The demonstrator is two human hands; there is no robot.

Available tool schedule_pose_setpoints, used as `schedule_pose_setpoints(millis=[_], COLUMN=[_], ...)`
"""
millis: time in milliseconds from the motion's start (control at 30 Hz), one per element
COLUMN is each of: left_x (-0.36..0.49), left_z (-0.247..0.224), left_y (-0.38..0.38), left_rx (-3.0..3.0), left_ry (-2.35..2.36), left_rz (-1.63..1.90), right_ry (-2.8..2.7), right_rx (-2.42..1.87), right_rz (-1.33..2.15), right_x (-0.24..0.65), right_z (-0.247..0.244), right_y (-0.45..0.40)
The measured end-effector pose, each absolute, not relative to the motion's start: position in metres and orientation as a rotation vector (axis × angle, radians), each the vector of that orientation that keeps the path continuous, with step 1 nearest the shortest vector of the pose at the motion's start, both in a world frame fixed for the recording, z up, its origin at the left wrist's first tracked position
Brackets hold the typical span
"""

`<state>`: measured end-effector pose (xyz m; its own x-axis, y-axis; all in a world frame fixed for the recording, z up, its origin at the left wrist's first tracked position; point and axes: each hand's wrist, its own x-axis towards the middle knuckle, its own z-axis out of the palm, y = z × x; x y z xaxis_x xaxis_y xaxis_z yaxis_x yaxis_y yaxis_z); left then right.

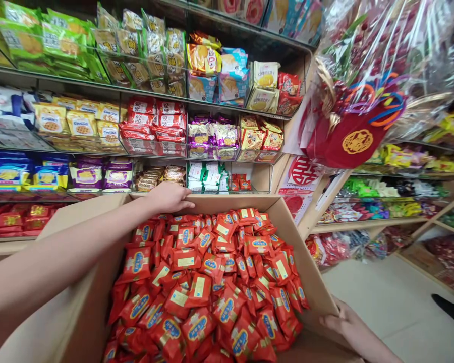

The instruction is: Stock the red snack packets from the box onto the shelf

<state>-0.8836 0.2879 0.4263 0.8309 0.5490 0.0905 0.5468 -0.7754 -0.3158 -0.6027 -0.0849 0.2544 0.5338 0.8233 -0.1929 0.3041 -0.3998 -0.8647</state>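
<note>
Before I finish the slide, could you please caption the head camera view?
Left hand and right hand grip a cardboard box of red packets before snack shelves.

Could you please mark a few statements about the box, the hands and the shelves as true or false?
1. The cardboard box holds many red packets. True.
2. The right hand is buried among the packets. False: the right hand grips the right side of the box.
3. The left hand is on the far rim of the box. True.
4. Green packets lie on a shelf at the upper left of the view. True.
5. The dark red bundle in clear wrap is inside the box. False: the bundle is outside it, at the upper right.
</note>
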Motion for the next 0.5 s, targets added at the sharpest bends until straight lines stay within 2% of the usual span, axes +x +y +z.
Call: schedule_pose_setpoints(millis=[167, 267, 400, 500], left_x=[-0.922, -0.951, -0.97, -0.96], left_z=[0.443, 0.445, 0.428, 0.402], left_y=[0.301, 0.305, 0.325, 0.353], left_rx=[-2.647, -2.647, -2.758, -2.674], left_ry=[-0.996, -1.055, -1.138, -1.308], left_rz=[0.067, 0.062, 0.167, 0.286], right_ry=[-0.865, -0.951, -1.094, -1.203], right_rx=[-1.698, -1.575, -1.506, -1.611], right_rz=[1.037, 1.111, 1.161, 1.116], right_x=[-0.645, -0.667, -0.674, -0.663], right_z=[0.285, 0.286, 0.27, 0.256], right_y=[-0.053, -0.034, -0.003, 0.018])
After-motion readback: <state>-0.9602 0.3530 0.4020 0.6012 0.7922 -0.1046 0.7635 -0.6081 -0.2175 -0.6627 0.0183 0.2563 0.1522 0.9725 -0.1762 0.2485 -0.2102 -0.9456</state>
